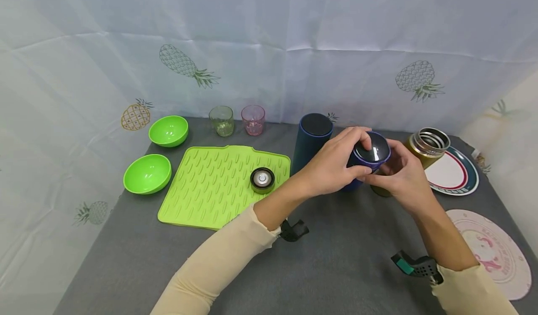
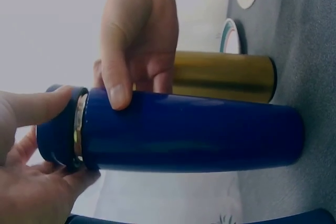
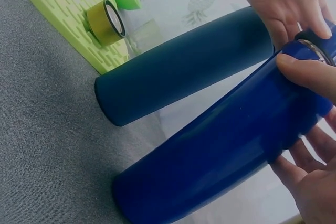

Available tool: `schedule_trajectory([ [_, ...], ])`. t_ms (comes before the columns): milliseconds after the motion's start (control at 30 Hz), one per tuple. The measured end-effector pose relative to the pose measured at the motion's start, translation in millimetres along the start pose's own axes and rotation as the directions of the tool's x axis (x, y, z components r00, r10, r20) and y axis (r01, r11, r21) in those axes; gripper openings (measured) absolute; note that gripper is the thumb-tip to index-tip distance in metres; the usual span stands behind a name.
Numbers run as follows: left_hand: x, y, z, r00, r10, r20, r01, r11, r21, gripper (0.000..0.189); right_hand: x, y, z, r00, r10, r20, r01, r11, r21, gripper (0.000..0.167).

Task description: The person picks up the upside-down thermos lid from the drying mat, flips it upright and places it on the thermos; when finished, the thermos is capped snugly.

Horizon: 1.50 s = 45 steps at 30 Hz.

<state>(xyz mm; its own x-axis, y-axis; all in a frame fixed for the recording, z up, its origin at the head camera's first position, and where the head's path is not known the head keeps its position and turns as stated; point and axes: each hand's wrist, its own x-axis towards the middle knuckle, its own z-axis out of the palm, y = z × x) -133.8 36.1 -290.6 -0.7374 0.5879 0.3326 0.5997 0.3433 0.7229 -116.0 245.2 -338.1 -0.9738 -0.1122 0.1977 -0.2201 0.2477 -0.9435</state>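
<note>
- Left hand is gripping the lid, right hand holding the blue bottle between them; metal band showing, closure apparently unfinished.
- Beyond the right hand, a gold bottle is standing lidless.
- Left of the hands, a dark bottle is standing closed; farther, a gold lid is resting on a mat.

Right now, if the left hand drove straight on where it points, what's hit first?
The lid of the glossy blue bottle: the left hand grips that lid. Beyond it, probably the right hand, though depth there is unclear.
</note>
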Motion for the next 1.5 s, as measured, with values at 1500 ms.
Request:
schedule_trajectory([
  [1500, 0.8, 6.2, 5.7, 0.991, -0.014, -0.136, 0.032, 0.992, 0.126, 0.044, -2.9, -3.2, -0.4, 1.0, 0.007, -0.017, -0.01, 0.986, -0.167, 0.072],
])
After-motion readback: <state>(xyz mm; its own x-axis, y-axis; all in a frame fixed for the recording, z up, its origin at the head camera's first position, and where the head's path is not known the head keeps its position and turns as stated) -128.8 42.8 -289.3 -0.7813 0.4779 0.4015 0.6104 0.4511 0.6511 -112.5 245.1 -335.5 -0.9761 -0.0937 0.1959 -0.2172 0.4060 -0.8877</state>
